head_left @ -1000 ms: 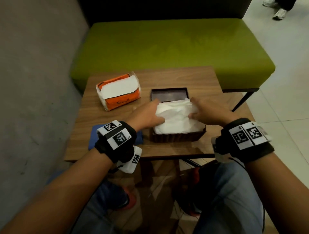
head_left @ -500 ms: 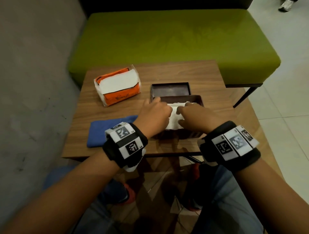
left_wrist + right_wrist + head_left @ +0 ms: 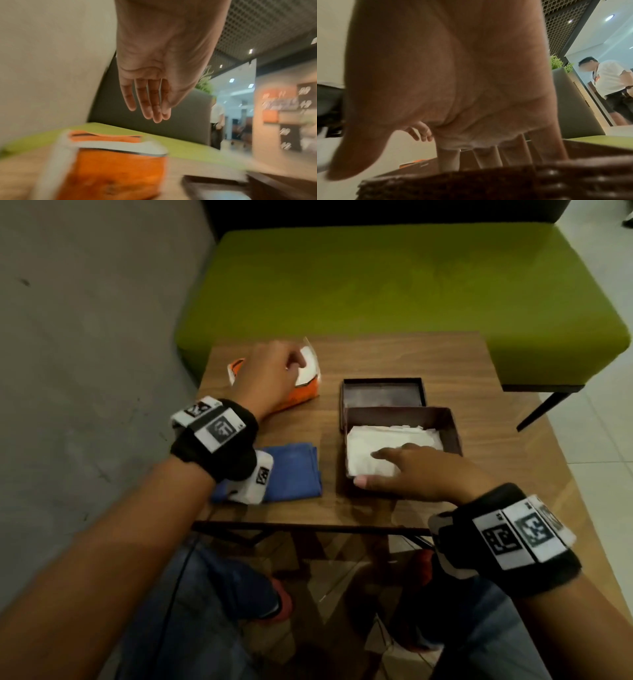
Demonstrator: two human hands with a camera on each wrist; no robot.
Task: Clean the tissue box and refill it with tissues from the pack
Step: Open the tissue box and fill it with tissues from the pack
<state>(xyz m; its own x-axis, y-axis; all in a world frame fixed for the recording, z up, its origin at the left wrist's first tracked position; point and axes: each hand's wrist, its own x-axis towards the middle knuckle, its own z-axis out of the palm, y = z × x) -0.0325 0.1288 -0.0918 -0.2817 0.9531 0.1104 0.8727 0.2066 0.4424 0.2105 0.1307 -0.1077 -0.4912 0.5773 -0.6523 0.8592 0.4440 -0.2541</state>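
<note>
A: Where is the dark brown rectangular tissue box (image 3: 448,428)?

B: On the wooden table (image 3: 387,354), toward four o'clock from the table's middle. A stack of white tissues (image 3: 383,445) lies inside it. Its dark lid (image 3: 382,392) sits upturned just behind it, at twelve o'clock from the box and touching its far wall.

A: And the right hand (image 3: 414,474)?

B: It comes in from five o'clock, fingers straight and spread, pressing flat on the tissues. The thumb lies along the box's near edge. Nothing is gripped. The right wrist view shows the fingers (image 3: 448,159) reaching down behind the box's woven-looking wall (image 3: 505,184).

A: The left hand (image 3: 270,374)?

B: Over the orange plastic tissue pack (image 3: 301,395), at ten o'clock on the table. In the left wrist view its fingers (image 3: 147,100) hang straight and together above the pack (image 3: 111,170), not touching it, holding nothing.

A: Anything else?

B: A folded blue cloth (image 3: 294,470) lies at nine o'clock from the box, partly under the left wrist. A green upholstered bench (image 3: 394,289) stands beyond the table at twelve o'clock.
</note>
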